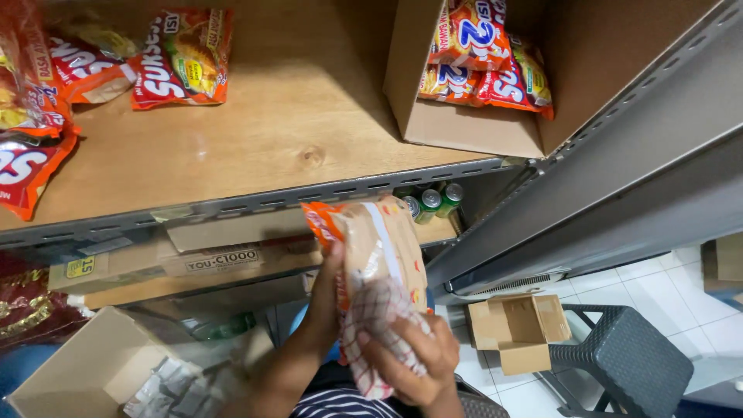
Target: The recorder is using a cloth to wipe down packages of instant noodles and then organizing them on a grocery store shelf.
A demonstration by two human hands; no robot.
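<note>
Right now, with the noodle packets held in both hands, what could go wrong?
Both hands, left hand and right hand, hold the noodle packets in the air beneath the wooden shelf; one packet might slip out. Lifting them, they could catch the metal shelf edge and tear.

Even, moderately bright indoor light falls from above onto the pale wooden shelf board [255, 131], where the open brown cardboard box [433, 116] casts a soft shadow leftward. Below the shelf it is dim. Glossy orange snack packets [182, 58] show mild glare; edges bend slightly.
</note>
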